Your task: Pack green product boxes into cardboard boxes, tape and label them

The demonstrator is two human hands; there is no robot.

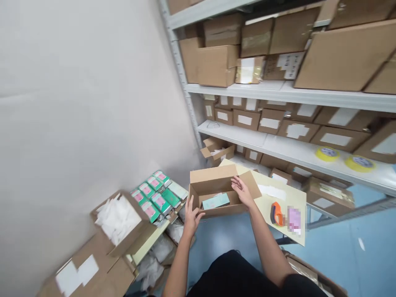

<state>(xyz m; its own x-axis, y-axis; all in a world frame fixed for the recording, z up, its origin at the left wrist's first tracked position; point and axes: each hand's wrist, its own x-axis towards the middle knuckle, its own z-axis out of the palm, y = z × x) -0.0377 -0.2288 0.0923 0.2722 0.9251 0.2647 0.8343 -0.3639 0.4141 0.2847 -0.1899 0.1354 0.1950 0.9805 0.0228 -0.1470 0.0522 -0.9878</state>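
Note:
An open cardboard box (213,175) is held in front of me, its right flap folded outward. Inside, a light teal small box (215,201) lies on the bottom. My left hand (192,214) grips the cardboard box at its near left corner, with the thumb along the front edge. At the right end my right hand (243,192) holds the same box, fingers reaching over the rim toward the inside. The fingertips of both hands are partly hidden by angle and distance.
A pale table (293,198) at the right bears an orange tape dispenser (277,214) and a blurred purple item (293,218). Green-and-pink packets (159,201) and a carton of white bags (117,218) stand left. Shelves (235,134) hold several boxes and yellow tape rolls (359,163).

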